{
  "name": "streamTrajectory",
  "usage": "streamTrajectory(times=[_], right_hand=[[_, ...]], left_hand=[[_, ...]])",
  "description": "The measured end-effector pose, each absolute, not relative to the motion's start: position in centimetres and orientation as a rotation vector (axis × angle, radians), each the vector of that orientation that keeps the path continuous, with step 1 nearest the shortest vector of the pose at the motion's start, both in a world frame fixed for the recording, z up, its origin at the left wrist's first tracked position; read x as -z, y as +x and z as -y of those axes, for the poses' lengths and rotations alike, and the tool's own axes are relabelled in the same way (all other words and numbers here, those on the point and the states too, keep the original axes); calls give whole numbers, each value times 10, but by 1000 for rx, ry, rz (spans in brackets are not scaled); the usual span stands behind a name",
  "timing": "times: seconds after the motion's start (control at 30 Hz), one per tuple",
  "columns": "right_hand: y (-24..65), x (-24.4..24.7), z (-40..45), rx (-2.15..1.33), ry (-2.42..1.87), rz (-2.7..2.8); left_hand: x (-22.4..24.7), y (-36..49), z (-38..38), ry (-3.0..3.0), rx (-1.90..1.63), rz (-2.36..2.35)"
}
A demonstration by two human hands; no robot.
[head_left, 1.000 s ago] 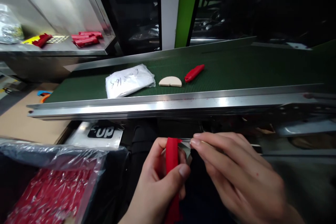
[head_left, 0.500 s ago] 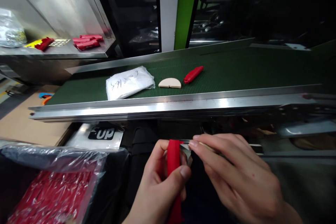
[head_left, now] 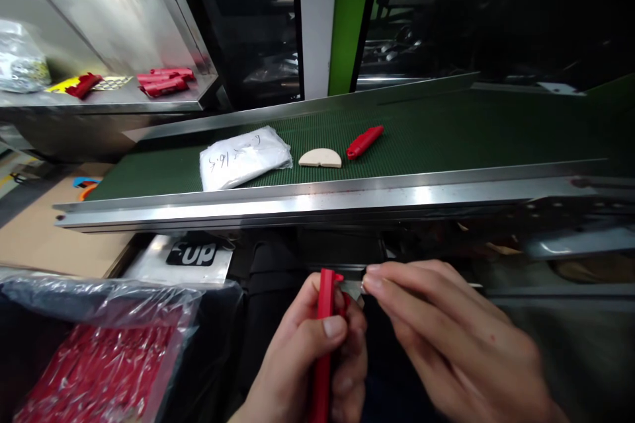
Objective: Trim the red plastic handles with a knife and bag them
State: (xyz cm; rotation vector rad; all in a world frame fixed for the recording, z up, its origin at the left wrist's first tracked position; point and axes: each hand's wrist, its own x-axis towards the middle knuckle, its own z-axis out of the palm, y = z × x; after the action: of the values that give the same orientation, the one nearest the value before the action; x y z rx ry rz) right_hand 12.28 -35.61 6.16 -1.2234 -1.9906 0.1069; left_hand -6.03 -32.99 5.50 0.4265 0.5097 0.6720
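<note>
A long red plastic part (head_left: 325,297) stands roughly upright in my left hand (head_left: 307,350), whose thumb presses on it. My right hand (head_left: 446,330) pinches a thin metal blade (head_left: 352,287), its tip against the upper right side of the red part. Most of the blade's handle is hidden behind the right fingers. Beyond the hands, on the green belt, lie another red part (head_left: 365,142), a beige half-round piece (head_left: 320,158) and a white plastic packet (head_left: 245,157) with handwriting.
The conveyor's metal rail (head_left: 307,201) crosses in front of the hands. At lower left is a plastic-lined bin (head_left: 218,330) of red parts. Several red pieces (head_left: 166,80) lie on the metal shelf (head_left: 119,100) at upper left. Cardboard (head_left: 54,231) lies at left.
The red part has turned slightly in my left hand and shows a narrower face, with small projections at its right side. Both hands have shifted a little lower, the right one slightly rightward.
</note>
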Motion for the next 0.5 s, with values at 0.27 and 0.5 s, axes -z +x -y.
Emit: streamTrajectory(times=[0.27, 0.5], right_hand=[[115, -62, 352, -95, -1191, 1970], [117, -58, 351, -56, -1189, 1979]], left_hand=[[-57, -59, 330, 397, -645, -453], [-53, -63, 332, 375, -628, -432]])
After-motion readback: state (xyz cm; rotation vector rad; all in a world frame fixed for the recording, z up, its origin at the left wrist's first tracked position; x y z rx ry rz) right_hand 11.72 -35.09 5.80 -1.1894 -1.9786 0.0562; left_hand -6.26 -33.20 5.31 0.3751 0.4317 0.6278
